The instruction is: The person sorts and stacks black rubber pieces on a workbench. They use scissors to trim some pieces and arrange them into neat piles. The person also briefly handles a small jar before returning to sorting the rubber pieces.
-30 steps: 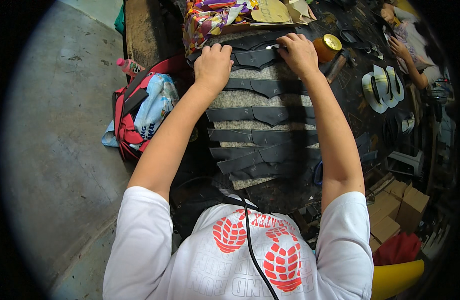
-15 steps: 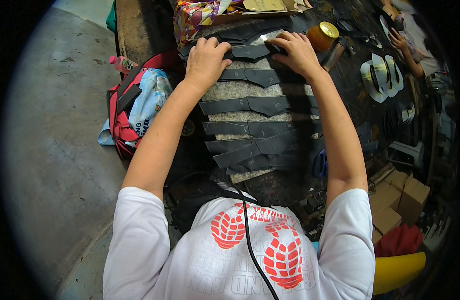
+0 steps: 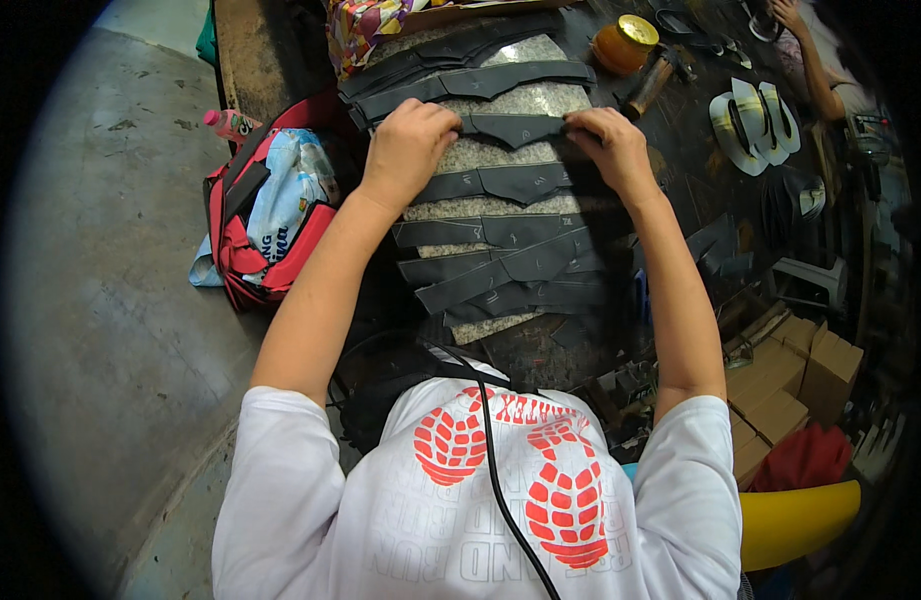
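Several dark grey, shaped strips of sheet material lie in rows across a speckled stone slab point(image 3: 450, 208). Both my hands are at the ends of one strip point(image 3: 515, 130) with a pointed lower edge. My left hand point(image 3: 410, 150) has its fingers closed at the strip's left end, thumb side hidden. At the right end my right hand point(image 3: 610, 148) pinches the corner between thumb and fingers. Just beyond lies another strip point(image 3: 480, 85), apart from my fingers. Nearer to me is a flat strip point(image 3: 495, 183), and closer still some strips point(image 3: 510, 270) overlap at a slant.
A red bag point(image 3: 305, 235) with a blue cloth sits at the left, beside a pink-capped bottle point(image 3: 230, 124). An orange jar point(image 3: 625, 45) and a hammer point(image 3: 650, 85) are at the upper right. Beyond them are pale sole-shaped pieces point(image 3: 755, 125) and another person's arm point(image 3: 815, 65).
Both hands have come off the farther strip and moved toward me to the ends of the nearer one. My right fingers have closed from a spread pose. The view has shifted slightly.
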The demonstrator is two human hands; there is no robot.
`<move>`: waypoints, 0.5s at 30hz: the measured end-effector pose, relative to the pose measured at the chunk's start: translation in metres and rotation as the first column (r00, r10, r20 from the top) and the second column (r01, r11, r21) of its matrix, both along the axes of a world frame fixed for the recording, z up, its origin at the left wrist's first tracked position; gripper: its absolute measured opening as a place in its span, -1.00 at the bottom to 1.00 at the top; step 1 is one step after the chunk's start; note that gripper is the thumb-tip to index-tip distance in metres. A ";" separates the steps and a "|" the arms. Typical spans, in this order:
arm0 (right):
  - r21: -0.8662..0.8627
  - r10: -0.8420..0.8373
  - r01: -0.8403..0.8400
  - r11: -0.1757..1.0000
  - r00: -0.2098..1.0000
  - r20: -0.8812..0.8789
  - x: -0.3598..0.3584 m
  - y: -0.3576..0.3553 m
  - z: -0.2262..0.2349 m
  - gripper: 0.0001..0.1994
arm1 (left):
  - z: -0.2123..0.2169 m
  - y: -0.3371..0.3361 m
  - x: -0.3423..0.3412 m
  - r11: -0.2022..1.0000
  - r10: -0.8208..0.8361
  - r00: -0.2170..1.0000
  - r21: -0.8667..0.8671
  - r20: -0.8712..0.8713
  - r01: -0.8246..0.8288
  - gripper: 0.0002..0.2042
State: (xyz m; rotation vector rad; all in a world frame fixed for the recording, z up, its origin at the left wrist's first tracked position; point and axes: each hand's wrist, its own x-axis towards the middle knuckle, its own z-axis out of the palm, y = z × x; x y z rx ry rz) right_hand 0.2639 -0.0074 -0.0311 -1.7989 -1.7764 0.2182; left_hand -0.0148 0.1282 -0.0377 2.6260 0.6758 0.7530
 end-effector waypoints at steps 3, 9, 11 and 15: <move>-0.084 -0.129 0.126 0.988 0.991 -0.039 0.005 0.009 -0.001 -0.84 | 0.002 0.010 0.002 0.989 0.072 0.997 -0.129 -0.007 -0.072 -0.86; -0.168 -0.140 0.125 0.978 0.987 -0.081 0.008 0.012 0.006 -0.82 | 0.003 0.020 0.003 0.968 0.065 0.996 -0.239 -0.059 -0.077 -0.84; -0.216 -0.121 0.101 0.971 0.990 -0.078 0.009 0.008 0.008 -0.82 | 0.003 0.022 0.002 0.971 0.036 0.997 -0.233 -0.073 -0.052 -0.82; -0.215 -0.101 0.076 0.974 0.989 -0.110 0.009 0.005 0.006 -0.81 | 0.001 0.019 0.001 0.970 0.057 0.996 -0.233 -0.064 -0.070 -0.83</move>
